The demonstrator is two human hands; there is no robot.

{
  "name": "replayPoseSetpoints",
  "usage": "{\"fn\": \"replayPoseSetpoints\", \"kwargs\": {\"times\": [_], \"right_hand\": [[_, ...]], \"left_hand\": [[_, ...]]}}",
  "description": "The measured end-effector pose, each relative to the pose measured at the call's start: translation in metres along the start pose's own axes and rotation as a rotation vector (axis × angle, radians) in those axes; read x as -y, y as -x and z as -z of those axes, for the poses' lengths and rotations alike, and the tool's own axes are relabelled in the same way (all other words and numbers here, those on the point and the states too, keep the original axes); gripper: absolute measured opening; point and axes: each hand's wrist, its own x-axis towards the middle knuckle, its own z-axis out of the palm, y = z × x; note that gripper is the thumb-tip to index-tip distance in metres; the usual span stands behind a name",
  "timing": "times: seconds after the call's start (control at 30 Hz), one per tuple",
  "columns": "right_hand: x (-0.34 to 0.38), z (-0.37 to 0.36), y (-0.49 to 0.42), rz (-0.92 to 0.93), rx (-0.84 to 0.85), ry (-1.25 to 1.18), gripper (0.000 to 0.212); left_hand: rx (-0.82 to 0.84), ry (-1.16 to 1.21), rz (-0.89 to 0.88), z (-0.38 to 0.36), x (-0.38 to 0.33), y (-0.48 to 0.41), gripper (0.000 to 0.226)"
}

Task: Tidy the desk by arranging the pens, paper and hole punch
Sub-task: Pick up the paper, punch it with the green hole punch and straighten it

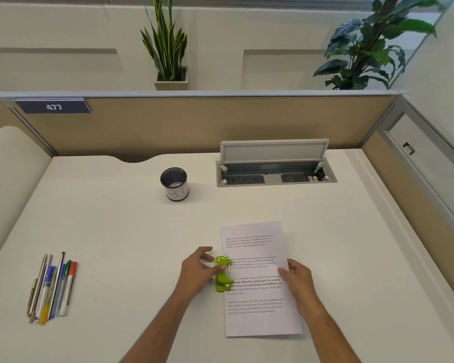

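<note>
A printed sheet of paper (257,305) lies on the white desk (131,226), right of centre. A green hole punch (222,273) sits on the paper's left edge, about halfway down. My left hand (198,269) rests against the punch's left side, one finger laid over its lever and the other fingers spread. My right hand (296,275) pinches the paper's right edge between thumb and fingers. Several pens and markers (53,288) lie side by side at the desk's left. A dark mesh pen cup (174,183) with a white label stands empty at the back.
An open cable hatch (275,174) with sockets is sunk into the desk at the back right. Beige partition panels (194,127) wall off the back and right side. Potted plants (168,48) stand behind the partition. A rounded cream surface (8,174) lies at the far left.
</note>
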Motion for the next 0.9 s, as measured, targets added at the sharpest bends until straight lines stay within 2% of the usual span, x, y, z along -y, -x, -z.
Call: {"fn": "replayPoseSetpoints", "kwargs": {"times": [0.3, 0.67, 0.9], "right_hand": [[0.002, -0.001, 0.0, 0.012, 0.014, 0.0, 0.031], [-0.001, -0.004, 0.0, 0.002, 0.001, 0.04, 0.028], [-0.004, -0.003, -0.002, 0.003, -0.003, 0.053, 0.029]], "left_hand": [[0.012, -0.007, 0.078, 0.005, -0.005, -0.004, 0.061], [0.086, -0.171, 0.222, 0.015, -0.01, -0.008, 0.05], [0.119, -0.255, 0.223, 0.017, -0.009, -0.015, 0.054]]}}
